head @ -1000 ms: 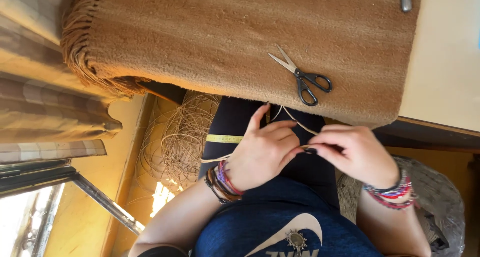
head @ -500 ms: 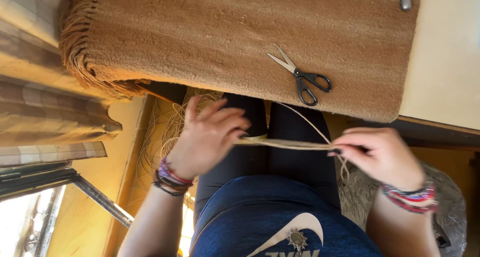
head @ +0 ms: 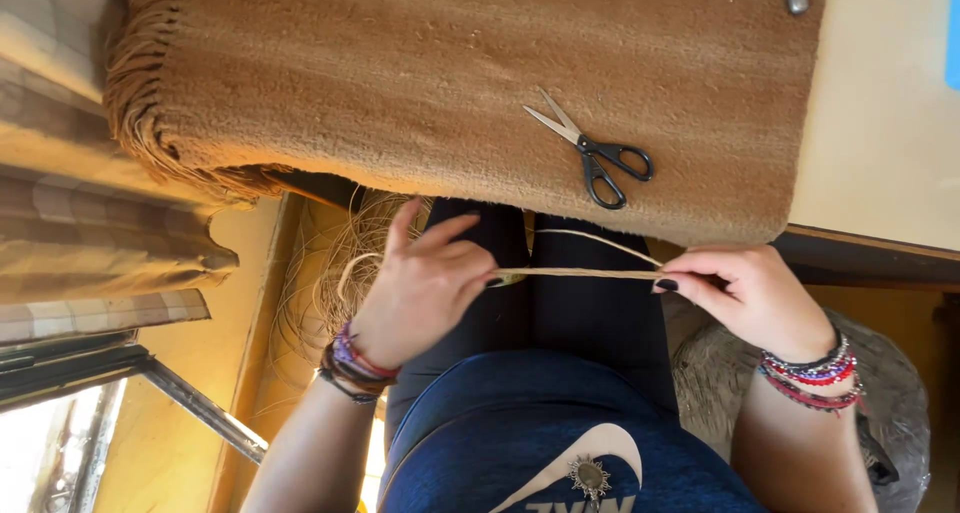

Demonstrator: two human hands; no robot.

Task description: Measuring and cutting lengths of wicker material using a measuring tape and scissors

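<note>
My left hand point(head: 425, 283) pinches one end of a thin tan fibre strand point(head: 580, 272) over my lap. My right hand point(head: 745, 293) pinches the other end, so the strand is stretched straight between both hands. A second loose strand point(head: 595, 241) curves just above it. Both wrists wear beaded bracelets. Black-handled scissors point(head: 595, 153) lie shut on a brown woven mat point(head: 480, 83), just beyond my hands.
The mat covers a pale table point(head: 880, 123) and has a fringe at its left edge. A loose bundle of tan fibres point(head: 330, 273) lies on the floor left of my legs. Checked fabric point(head: 90, 233) hangs at the far left. A metal bar point(head: 190, 403) runs lower left.
My hands were together a second ago. They have since pulled apart, left hand going left and right hand going right, drawing the strand taut between them.
</note>
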